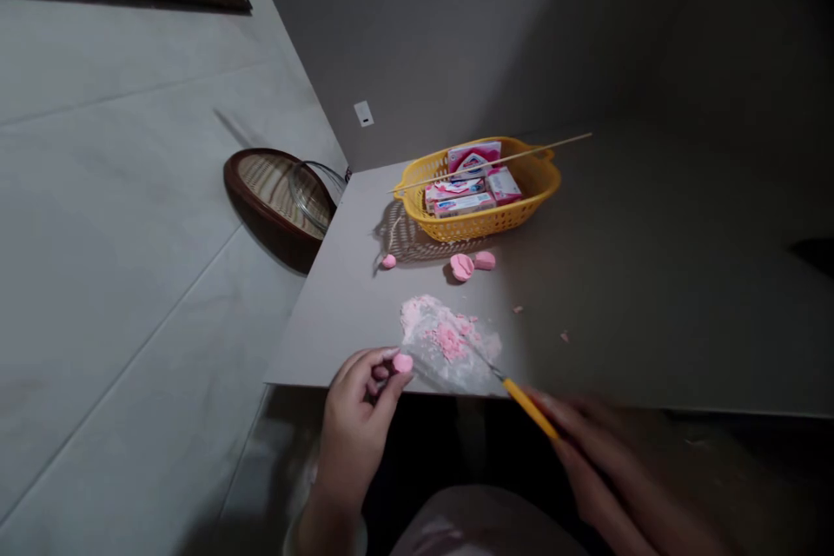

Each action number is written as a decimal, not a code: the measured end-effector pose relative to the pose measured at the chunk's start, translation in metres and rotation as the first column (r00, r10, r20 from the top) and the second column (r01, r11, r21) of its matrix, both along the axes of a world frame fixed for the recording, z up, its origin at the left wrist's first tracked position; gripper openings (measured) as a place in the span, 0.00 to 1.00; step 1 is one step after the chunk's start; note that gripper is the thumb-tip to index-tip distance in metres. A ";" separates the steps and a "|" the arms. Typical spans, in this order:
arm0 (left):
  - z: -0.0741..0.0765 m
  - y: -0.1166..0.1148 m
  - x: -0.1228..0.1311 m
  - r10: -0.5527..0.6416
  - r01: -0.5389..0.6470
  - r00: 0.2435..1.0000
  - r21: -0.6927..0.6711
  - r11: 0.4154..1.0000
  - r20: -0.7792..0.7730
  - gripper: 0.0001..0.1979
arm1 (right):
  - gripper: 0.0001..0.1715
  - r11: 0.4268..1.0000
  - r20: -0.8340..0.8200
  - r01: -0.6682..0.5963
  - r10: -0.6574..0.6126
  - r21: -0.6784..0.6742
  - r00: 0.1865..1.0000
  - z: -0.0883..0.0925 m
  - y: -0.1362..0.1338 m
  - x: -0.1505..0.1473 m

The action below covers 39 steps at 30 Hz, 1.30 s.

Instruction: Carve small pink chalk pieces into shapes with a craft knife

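Note:
Near the table's front edge, my left hand (361,404) pinches a small pink piece (402,362) between thumb and fingers. My right hand (586,443), blurred, grips the yellow handle of a thin-bladed tool (531,408). The tool's tip reaches into pink crumbs (449,339) lying in a patch of pale powder. Behind them sit a round pink lump (462,268), a flatter pink chunk (485,261) beside it, and a small pink bit (389,261) farther left.
A yellow basket (456,228) at the back of the table (332,304) holds several pink-and-white boxes (474,160), with a thin stick (566,142) across its top. A brown-rimmed round object (261,221) stands left, beyond the table edge. Small crumbs (564,336) lie right.

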<state>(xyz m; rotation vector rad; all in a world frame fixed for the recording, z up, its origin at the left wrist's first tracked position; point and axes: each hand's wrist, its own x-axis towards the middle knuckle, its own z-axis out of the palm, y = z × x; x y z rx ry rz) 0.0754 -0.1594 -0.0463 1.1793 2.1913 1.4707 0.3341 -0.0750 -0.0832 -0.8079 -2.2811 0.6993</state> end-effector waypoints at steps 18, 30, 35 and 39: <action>0.000 0.002 0.007 -0.033 0.032 0.975 -0.005 0.999 -0.220 0.10 | 0.27 0.998 0.146 -0.037 0.028 0.056 0.989 0.002 -0.028 -0.043; 0.002 0.007 0.007 -0.012 0.014 0.999 0.068 0.998 -0.033 0.12 | 0.26 0.999 0.062 -0.022 0.025 -0.050 0.998 0.009 -0.021 -0.041; 0.001 0.006 0.008 -0.037 0.040 0.995 0.025 0.999 -0.096 0.11 | 0.25 0.992 0.015 -0.001 0.003 -0.126 1.000 0.006 -0.025 -0.035; 0.004 0.005 0.009 -0.090 0.091 0.989 0.001 0.996 -0.116 0.10 | 0.24 0.994 0.011 0.015 -0.014 -0.111 1.000 0.006 -0.024 -0.032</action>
